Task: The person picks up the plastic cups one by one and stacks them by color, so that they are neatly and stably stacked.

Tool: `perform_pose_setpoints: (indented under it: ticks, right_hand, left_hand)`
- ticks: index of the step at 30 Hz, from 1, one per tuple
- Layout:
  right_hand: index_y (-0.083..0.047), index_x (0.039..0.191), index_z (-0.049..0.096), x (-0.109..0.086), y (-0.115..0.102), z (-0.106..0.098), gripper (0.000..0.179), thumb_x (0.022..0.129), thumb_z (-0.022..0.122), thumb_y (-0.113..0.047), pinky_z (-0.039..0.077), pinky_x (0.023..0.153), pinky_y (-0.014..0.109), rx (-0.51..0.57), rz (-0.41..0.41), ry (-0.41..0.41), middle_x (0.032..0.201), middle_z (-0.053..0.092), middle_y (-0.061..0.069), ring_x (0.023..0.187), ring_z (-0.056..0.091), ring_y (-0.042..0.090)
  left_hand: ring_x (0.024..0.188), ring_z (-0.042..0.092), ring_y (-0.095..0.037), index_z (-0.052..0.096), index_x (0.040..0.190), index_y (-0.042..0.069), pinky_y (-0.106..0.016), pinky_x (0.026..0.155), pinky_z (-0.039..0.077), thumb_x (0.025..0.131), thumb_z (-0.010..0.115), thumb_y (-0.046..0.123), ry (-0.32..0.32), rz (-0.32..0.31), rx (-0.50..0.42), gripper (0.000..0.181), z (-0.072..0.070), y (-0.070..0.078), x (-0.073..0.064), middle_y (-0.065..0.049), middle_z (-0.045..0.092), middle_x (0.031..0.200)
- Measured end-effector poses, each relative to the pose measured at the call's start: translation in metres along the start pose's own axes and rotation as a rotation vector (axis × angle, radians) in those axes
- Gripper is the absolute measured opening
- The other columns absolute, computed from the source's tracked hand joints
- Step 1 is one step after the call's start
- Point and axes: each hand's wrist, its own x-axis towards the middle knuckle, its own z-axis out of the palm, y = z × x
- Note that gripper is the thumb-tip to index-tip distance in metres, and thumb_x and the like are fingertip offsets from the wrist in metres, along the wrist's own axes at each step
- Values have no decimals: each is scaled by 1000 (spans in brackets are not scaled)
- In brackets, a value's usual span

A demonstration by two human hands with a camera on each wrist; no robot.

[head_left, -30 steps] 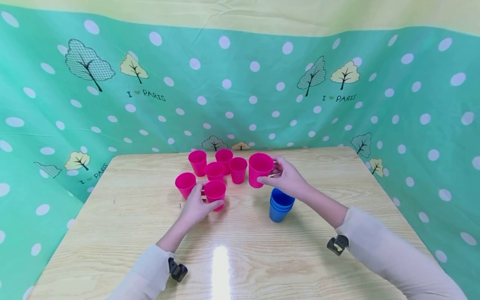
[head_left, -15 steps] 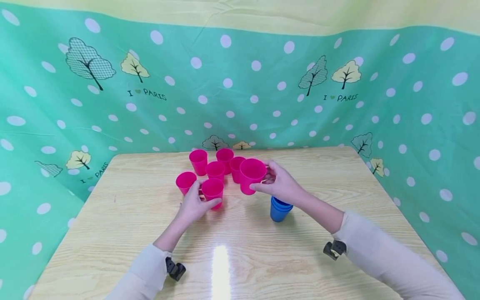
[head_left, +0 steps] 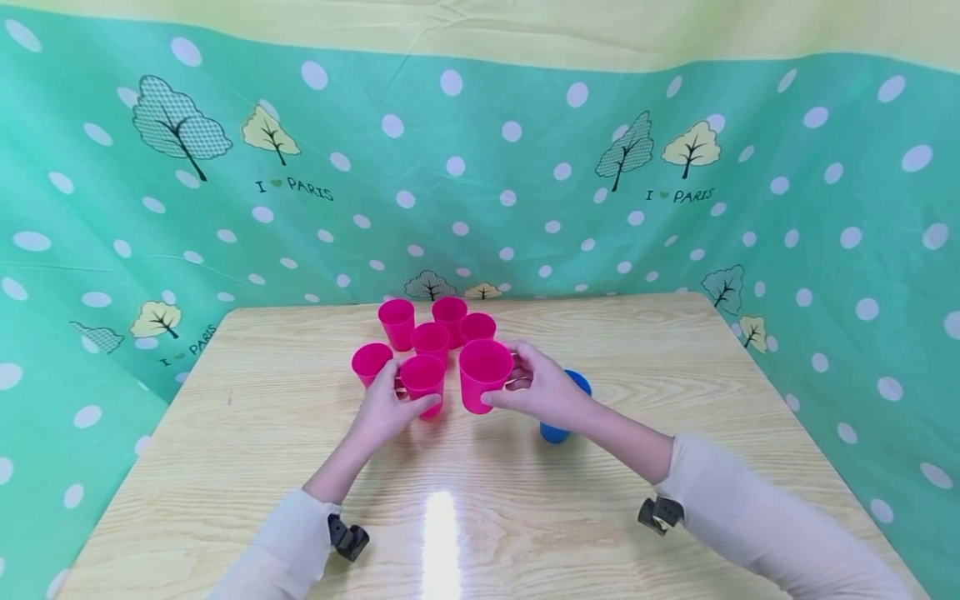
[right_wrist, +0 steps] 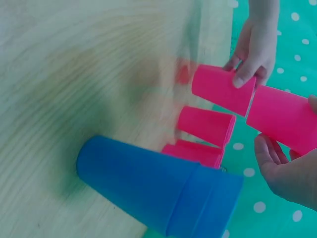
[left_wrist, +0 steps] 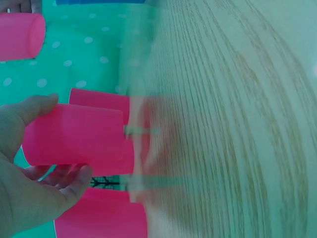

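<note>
Both hands grip pink cups over the counter (head_left: pixel 187 467). The left hand (head_left: pixel 387 410) holds one pink cup (head_left: pixel 422 377) with the thumb on the near side and the fingers curled round the far side; its mouth faces up, and I cannot tell whether its base touches the counter. The right hand (head_left: pixel 543 390) grips another pink cup (head_left: pixel 480 392) the same way, upright and raised off the counter, just to the right of the first. In the right wrist view the base of this raised cup appears close to the rim of the cup in the left hand; whether they touch is hard to tell.

Five more pink cups stand upright behind and beside the hands: one at the left (head_left: pixel 371 362), partly behind the left hand's fingers, one at the back left (head_left: pixel 397 325), one at the back middle (head_left: pixel 451 312), one in the middle (head_left: pixel 431 339) and one at the right (head_left: pixel 477 327).

A nested stack of blue cups (right_wrist: pixel 148 183) stands upright on the counter, partly hidden in the head view by the right arm. Behind the counter hangs a green cloth (head_left: pixel 510 171) with white dots and printed trees.
</note>
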Motion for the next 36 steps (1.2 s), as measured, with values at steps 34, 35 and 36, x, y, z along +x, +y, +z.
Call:
perform_pose_setpoints:
  ticks: [34, 35, 36]
  right_hand:
    - [-18, 131, 46, -2, 48, 45, 66, 75, 79, -28, 53, 82, 28, -63, 80, 13, 112, 60, 0, 98, 57, 16]
    - [-17, 131, 46, -2, 50, 45, 66, 75, 79, -28, 53, 82, 28, -65, 82, 16, 111, 60, 0, 97, 57, 16]
    - [-17, 130, 46, -1, 53, 46, 66, 75, 79, -28, 53, 82, 27, -67, 80, 17, 111, 61, 1, 97, 58, 16]
  left_hand:
    - [109, 54, -25, 38, 135, 15, -38, 88, 52, 73, 78, 36, -13, 0, 33, 77, -4, 12, 1, -6, 52, 125]
    - [109, 54, -25, 38, 136, 15, -38, 89, 52, 74, 78, 37, -16, 3, 38, 77, -4, 13, 1, -6, 52, 126]
    - [110, 53, -25, 38, 136, 15, -38, 89, 52, 74, 78, 37, -17, 6, 42, 78, -4, 14, 1, -7, 52, 126]
